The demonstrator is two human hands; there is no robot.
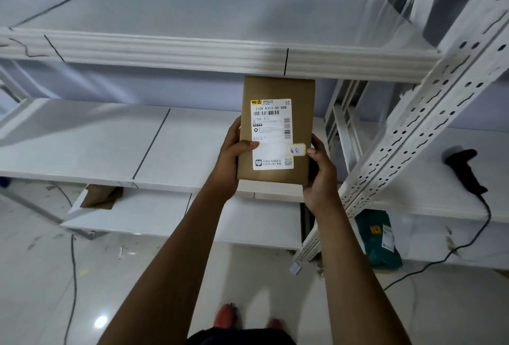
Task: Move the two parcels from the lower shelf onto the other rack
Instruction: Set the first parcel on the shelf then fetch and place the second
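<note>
Small print on the brown parcel (pixel 276 129) label too fine to read, my left hand (pixel 230 162) and right hand (pixel 321 176) cover its lower side edges, the middle shelf (pixel 82 140) hides most of the brown bag (pixel 100 197), and the green parcel (pixel 378 242) sits partly behind the rack upright (pixel 413 129).

A black handheld scanner (pixel 464 169) lies on a white shelf at three o'clock. Its cable (pixel 451 253) trails down to the tiled floor (pixel 41 275).

Matt brown cardboard parcel (pixel 276 129) with smooth white paper label (pixel 272 135), white painted metal rack (pixel 429 113) right, glossy floor (pixel 55 289) lower left.
</note>
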